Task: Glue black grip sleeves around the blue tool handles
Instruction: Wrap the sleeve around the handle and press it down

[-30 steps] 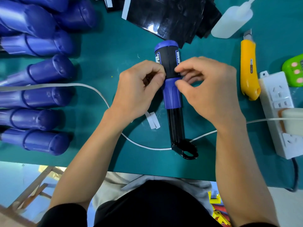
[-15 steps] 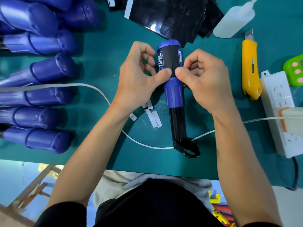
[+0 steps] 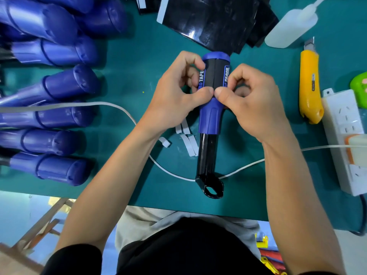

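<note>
Two hands work over the green counter (image 3: pixel 123 187), whose near edge lies just before your body. Nearest, the tool's black shaft (image 3: pixel 207 155) lies across a white cable (image 3: pixel 95 104), with white strips (image 3: pixel 189 143) beside it. Your left hand (image 3: pixel 174 100) and right hand (image 3: pixel 252 102) each have a closed grip round the blue tool handle (image 3: pixel 210 118), thumbs pressing the black grip sleeve (image 3: pixel 213 76) at its seam. Farther, a white squeeze bottle (image 3: pixel 288 30) lies beside black sheets (image 3: pixel 214 22); its content cannot be told. More blue handles (image 3: pixel 59 86) lie at the left.
</note>
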Demonstrator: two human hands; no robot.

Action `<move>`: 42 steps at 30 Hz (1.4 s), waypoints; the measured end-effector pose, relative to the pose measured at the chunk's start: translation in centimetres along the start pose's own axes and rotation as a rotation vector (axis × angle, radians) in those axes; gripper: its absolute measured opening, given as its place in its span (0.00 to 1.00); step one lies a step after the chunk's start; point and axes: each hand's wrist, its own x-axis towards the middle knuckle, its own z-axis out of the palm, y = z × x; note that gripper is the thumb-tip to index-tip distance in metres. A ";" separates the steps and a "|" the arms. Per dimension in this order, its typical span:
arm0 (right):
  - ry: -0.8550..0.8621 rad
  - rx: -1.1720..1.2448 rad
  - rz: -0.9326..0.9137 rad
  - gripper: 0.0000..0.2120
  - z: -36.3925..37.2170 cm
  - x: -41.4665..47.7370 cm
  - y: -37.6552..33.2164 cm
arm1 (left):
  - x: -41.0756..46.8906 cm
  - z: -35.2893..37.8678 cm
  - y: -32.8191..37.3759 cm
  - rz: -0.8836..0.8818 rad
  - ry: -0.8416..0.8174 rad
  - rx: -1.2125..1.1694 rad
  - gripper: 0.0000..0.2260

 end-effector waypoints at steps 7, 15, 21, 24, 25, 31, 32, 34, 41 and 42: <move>-0.026 0.045 0.024 0.14 -0.1 0.4 0.2 | 0.3 0.5 0.4 0.029 0.010 0.029 0.16; 0.045 -0.079 0.001 0.16 -0.4 0.2 0.2 | 0.6 1.2 0.2 0.042 0.033 0.005 0.16; -0.028 -0.059 0.010 0.13 -1.0 0.6 0.7 | 0.6 2.2 0.2 0.050 0.068 -0.012 0.18; -0.049 -0.026 0.009 0.11 -1.3 0.7 0.9 | 0.5 2.2 0.1 0.057 0.078 0.007 0.17; -0.042 -0.032 0.003 0.11 -1.3 0.7 0.9 | 0.5 2.1 0.0 0.056 0.074 0.011 0.17; -0.013 -0.026 -0.015 0.13 -1.1 0.7 0.8 | -0.1 1.1 -0.1 0.052 -0.028 -0.023 0.11; -0.015 -0.018 -0.017 0.12 -1.1 0.7 0.9 | -0.1 1.0 0.0 0.053 -0.034 -0.046 0.08; -0.040 0.007 -0.016 0.11 -1.1 0.6 0.8 | 0.1 1.0 0.2 0.021 -0.006 -0.068 0.05; -0.081 0.087 -0.004 0.11 -0.6 0.4 0.4 | 1.2 0.0 0.5 -0.038 0.033 0.063 0.09; -0.078 0.085 -0.005 0.11 -0.5 0.4 0.3 | 1.3 -0.2 0.6 -0.036 0.027 0.071 0.10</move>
